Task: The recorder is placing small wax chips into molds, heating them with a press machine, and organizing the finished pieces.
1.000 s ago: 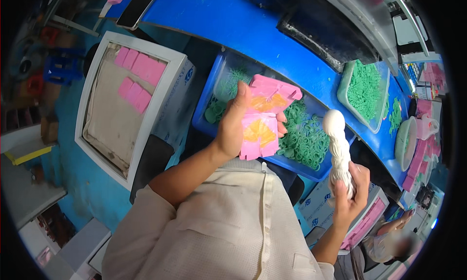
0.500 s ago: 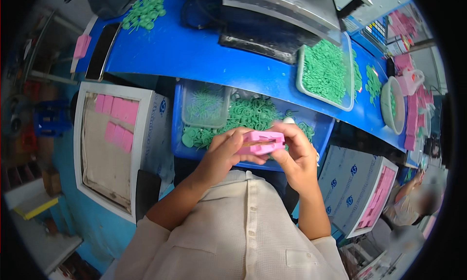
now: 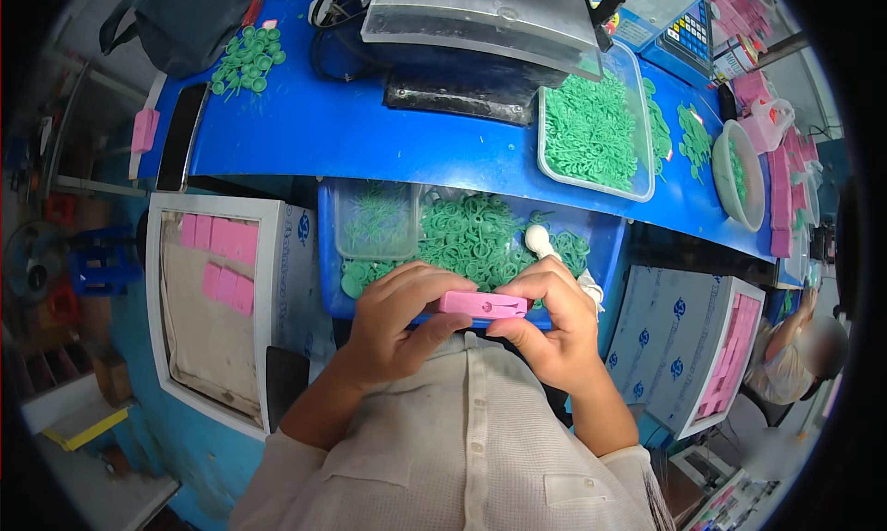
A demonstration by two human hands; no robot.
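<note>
Pink block point(image 3: 482, 304), over near edge of blue bin point(image 3: 612, 240) | left hand point(image 3: 393, 317), right hand point(image 3: 562, 326): pinching its opposite ends | white-knobbed tool point(image 3: 538, 239), in right hand, over bin | advised: even pressure, edges flush

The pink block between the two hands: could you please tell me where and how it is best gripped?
Probably by the two short ends of the pink block: the left hand from the left, the right hand from the right. It lies long side to side, so this leaves its hole uncovered.
</note>
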